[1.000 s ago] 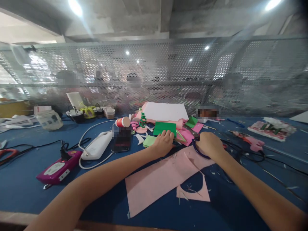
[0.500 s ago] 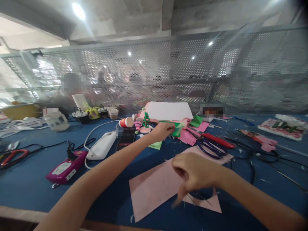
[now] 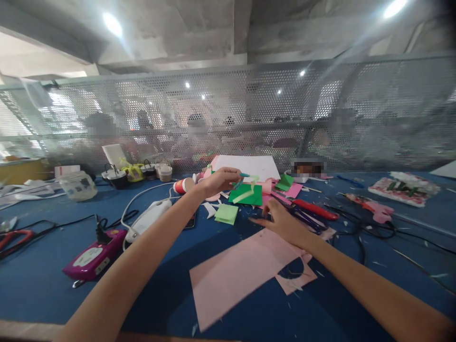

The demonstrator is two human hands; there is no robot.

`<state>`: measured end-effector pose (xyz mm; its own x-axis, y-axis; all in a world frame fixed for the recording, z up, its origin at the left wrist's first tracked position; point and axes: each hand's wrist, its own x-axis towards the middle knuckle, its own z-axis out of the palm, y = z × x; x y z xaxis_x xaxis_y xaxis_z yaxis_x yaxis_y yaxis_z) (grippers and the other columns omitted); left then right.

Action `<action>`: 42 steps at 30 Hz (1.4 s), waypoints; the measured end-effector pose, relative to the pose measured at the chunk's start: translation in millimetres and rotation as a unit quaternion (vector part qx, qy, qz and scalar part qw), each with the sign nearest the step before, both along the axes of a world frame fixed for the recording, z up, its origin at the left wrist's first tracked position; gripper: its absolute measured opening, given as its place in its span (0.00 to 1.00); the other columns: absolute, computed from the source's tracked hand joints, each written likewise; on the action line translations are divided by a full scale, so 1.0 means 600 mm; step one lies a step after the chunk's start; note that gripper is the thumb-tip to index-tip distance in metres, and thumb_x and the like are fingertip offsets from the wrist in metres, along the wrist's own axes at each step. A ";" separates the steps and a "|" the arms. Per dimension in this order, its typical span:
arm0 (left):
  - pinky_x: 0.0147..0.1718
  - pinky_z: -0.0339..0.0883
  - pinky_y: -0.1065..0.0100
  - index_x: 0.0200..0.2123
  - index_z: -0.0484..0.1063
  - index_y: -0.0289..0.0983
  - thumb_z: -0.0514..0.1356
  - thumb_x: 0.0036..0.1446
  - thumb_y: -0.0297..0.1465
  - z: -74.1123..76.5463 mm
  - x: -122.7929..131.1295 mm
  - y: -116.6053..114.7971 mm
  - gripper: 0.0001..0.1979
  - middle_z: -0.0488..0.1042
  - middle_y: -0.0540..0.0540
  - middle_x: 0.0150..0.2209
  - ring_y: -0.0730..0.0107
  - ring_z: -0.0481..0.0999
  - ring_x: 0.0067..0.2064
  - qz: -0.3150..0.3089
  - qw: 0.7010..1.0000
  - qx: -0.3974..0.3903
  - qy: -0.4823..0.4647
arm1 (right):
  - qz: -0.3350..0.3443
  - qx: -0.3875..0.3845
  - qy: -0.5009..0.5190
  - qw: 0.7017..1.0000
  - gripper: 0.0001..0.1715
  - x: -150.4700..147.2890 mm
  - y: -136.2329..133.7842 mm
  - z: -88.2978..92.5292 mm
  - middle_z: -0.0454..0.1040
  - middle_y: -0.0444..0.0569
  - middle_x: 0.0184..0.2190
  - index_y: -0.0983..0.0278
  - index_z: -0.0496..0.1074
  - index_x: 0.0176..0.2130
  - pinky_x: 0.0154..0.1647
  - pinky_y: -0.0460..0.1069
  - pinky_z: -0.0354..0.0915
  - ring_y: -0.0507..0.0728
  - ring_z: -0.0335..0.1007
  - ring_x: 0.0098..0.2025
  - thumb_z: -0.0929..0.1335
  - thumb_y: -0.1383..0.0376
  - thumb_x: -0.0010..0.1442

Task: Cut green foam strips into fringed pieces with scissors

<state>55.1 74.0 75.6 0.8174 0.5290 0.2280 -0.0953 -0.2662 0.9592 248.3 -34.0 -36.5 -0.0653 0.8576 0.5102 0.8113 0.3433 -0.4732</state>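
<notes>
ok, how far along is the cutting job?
Done: pink sheet has a curved piece cut out. In hand: left hand pinches a green strip; right hand open, empty, by the scissors. Left: green sheet looks mostly uncut.

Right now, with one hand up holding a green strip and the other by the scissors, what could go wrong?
1. The right hand reaches just beside the scissors; a finger might catch a blade.
2. The left hand pinches a thin green strip in the air; it looks limp and might slip or tear.
3. The right forearm crosses the pink sheet; a pull back might drag or crease it.
</notes>
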 end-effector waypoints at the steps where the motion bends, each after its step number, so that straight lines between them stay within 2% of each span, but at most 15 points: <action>1: 0.26 0.58 0.76 0.23 0.66 0.32 0.62 0.48 0.32 0.001 -0.003 -0.003 0.10 0.63 0.52 0.24 0.81 0.63 0.26 -0.018 0.999 -0.036 0.013 | -0.004 0.029 0.080 0.996 0.25 0.002 0.002 0.001 0.65 0.51 0.37 0.64 0.62 0.39 0.36 0.52 0.62 0.56 0.63 0.36 0.67 0.47 0.51; 5: 0.27 0.60 0.75 0.25 0.69 0.31 0.64 0.45 0.33 -0.008 0.002 -0.017 0.10 0.65 0.51 0.24 0.81 0.65 0.27 -0.061 0.992 -0.088 0.062 | 0.082 0.041 0.309 0.947 0.37 0.001 0.000 0.014 0.63 0.53 0.50 0.59 0.56 0.54 0.44 0.53 0.64 0.57 0.64 0.46 0.70 0.53 0.49; 7: 0.29 0.61 0.74 0.27 0.69 0.31 0.64 0.46 0.33 -0.017 0.012 -0.025 0.11 0.66 0.51 0.25 0.80 0.66 0.27 -0.079 0.990 -0.082 0.083 | 0.083 0.021 0.333 0.939 0.33 -0.003 -0.003 0.020 0.67 0.51 0.48 0.59 0.62 0.51 0.44 0.53 0.64 0.58 0.65 0.47 0.71 0.54 0.48; 10: 0.32 0.64 0.71 0.28 0.68 0.32 0.60 0.50 0.36 -0.032 0.027 -0.031 0.11 0.67 0.49 0.27 0.78 0.68 0.28 -0.088 0.988 -0.035 0.121 | 0.059 -0.009 0.332 0.941 0.19 -0.008 -0.007 0.024 0.74 0.48 0.31 0.62 0.72 0.35 0.38 0.53 0.66 0.58 0.70 0.35 0.69 0.51 0.49; 12: 0.33 0.65 0.68 0.30 0.68 0.33 0.54 0.56 0.38 -0.045 0.035 -0.030 0.13 0.69 0.47 0.29 0.76 0.69 0.29 -0.080 0.983 0.047 0.159 | 0.071 -0.046 0.377 0.922 0.20 -0.010 -0.009 0.026 0.74 0.47 0.25 0.63 0.73 0.29 0.33 0.53 0.67 0.57 0.70 0.29 0.68 0.48 0.49; 14: 0.34 0.66 0.66 0.32 0.66 0.33 0.48 0.60 0.37 -0.060 0.039 -0.026 0.14 0.69 0.46 0.30 0.73 0.70 0.31 -0.022 0.962 0.203 0.183 | 0.073 -0.074 0.459 0.882 0.21 -0.010 -0.011 0.027 0.75 0.48 0.24 0.63 0.73 0.28 0.29 0.52 0.67 0.57 0.70 0.26 0.69 0.48 0.47; 16: 0.38 0.66 0.64 0.35 0.65 0.34 0.51 0.58 0.32 -0.080 0.041 -0.023 0.08 0.68 0.43 0.37 0.68 0.70 0.38 0.098 0.892 0.412 0.159 | 0.050 -0.074 0.540 0.837 0.19 -0.008 -0.010 0.028 0.76 0.48 0.24 0.63 0.73 0.28 0.27 0.51 0.67 0.57 0.71 0.26 0.71 0.50 0.44; 17: 0.41 0.65 0.62 0.38 0.63 0.33 0.54 0.56 0.30 -0.090 0.041 -0.025 0.08 0.65 0.40 0.42 0.65 0.69 0.43 0.133 0.871 0.451 0.143 | 0.040 -0.066 0.573 0.816 0.18 -0.005 -0.009 0.028 0.76 0.48 0.24 0.63 0.73 0.28 0.27 0.51 0.68 0.57 0.72 0.27 0.72 0.52 0.43; 19: 0.37 0.67 0.62 0.44 0.59 0.33 0.56 0.55 0.33 -0.113 0.043 -0.033 0.15 0.62 0.38 0.46 0.65 0.69 0.41 0.188 0.839 0.496 0.123 | 0.033 -0.057 0.618 0.783 0.15 -0.001 -0.005 0.026 0.77 0.48 0.25 0.63 0.73 0.29 0.28 0.52 0.68 0.58 0.73 0.28 0.73 0.56 0.43; 22: 0.33 0.69 0.65 0.49 0.55 0.36 0.56 0.55 0.38 -0.143 0.048 -0.057 0.21 0.59 0.38 0.49 0.67 0.70 0.39 0.170 0.806 0.562 0.077 | 0.027 -0.066 0.644 0.762 0.09 0.005 -0.001 0.021 0.77 0.49 0.26 0.64 0.72 0.28 0.29 0.51 0.69 0.58 0.73 0.30 0.71 0.61 0.44; 25: 0.30 0.69 0.68 0.54 0.52 0.39 0.54 0.57 0.38 -0.162 0.052 -0.079 0.24 0.58 0.38 0.51 0.68 0.71 0.40 0.137 0.811 0.566 0.056 | 0.005 -0.085 0.642 0.762 0.04 0.005 0.001 0.014 0.75 0.45 0.21 0.62 0.70 0.24 0.22 0.48 0.66 0.55 0.72 0.25 0.70 0.65 0.44; 28: 0.32 0.70 0.68 0.57 0.51 0.42 0.55 0.57 0.36 -0.170 0.052 -0.089 0.26 0.57 0.39 0.53 0.67 0.71 0.41 0.099 0.834 0.540 0.056 | 0.012 -0.095 0.632 0.769 0.06 0.001 0.000 0.009 0.73 0.43 0.18 0.62 0.69 0.22 0.17 0.46 0.62 0.53 0.69 0.20 0.72 0.67 0.41; 36: 0.40 0.70 0.66 0.55 0.58 0.42 0.57 0.53 0.27 -0.173 0.052 -0.079 0.25 0.60 0.40 0.54 0.63 0.66 0.51 0.025 0.882 0.470 -0.015 | 0.057 -0.110 0.648 0.751 0.11 0.009 0.000 0.005 0.77 0.45 0.27 0.61 0.74 0.29 0.28 0.49 0.68 0.55 0.72 0.30 0.73 0.60 0.43; 39: 0.36 0.70 0.67 0.54 0.59 0.42 0.56 0.51 0.24 -0.177 0.053 -0.075 0.26 0.60 0.40 0.53 0.67 0.70 0.44 -0.002 0.887 0.461 -0.025 | 0.083 -0.128 0.640 0.753 0.08 0.017 0.003 0.005 0.77 0.46 0.33 0.61 0.75 0.32 0.33 0.48 0.69 0.54 0.73 0.35 0.70 0.60 0.49; 42: 0.32 0.70 0.67 0.57 0.55 0.42 0.59 0.50 0.27 -0.175 0.051 -0.075 0.30 0.59 0.38 0.52 0.73 0.70 0.35 -0.016 0.895 0.443 -0.043 | 0.061 -0.142 0.649 0.745 0.06 0.022 0.005 0.008 0.77 0.46 0.36 0.60 0.74 0.32 0.35 0.48 0.69 0.54 0.73 0.37 0.68 0.61 0.53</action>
